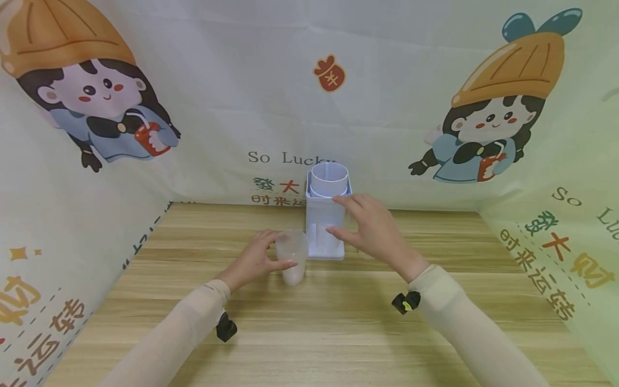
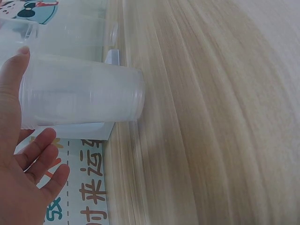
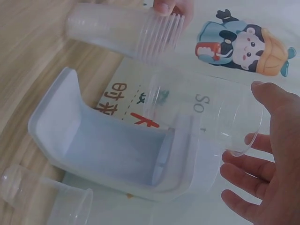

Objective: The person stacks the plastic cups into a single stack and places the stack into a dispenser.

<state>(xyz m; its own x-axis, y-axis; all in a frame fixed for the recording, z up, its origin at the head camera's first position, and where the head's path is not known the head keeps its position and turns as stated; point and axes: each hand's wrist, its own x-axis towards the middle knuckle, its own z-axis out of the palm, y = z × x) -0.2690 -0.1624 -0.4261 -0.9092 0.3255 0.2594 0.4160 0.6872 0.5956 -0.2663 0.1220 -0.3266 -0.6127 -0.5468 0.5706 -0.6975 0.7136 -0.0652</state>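
A stack of nested translucent plastic cups is in my left hand, just left of a white cup dispenser. My thumb and fingers grip the stack near its rims; several rims show in the right wrist view. My right hand is raised at the dispenser's front. In the right wrist view, the thumb and fingers of that hand stand around the wide end of a single clear plastic cup, which is barely visible from the head. The dispenser stands upright with a round tube at its top.
Another clear cup shows at the lower left of the right wrist view, beside the dispenser. The wood-grain table is bounded by a printed cloth backdrop behind and at both sides.
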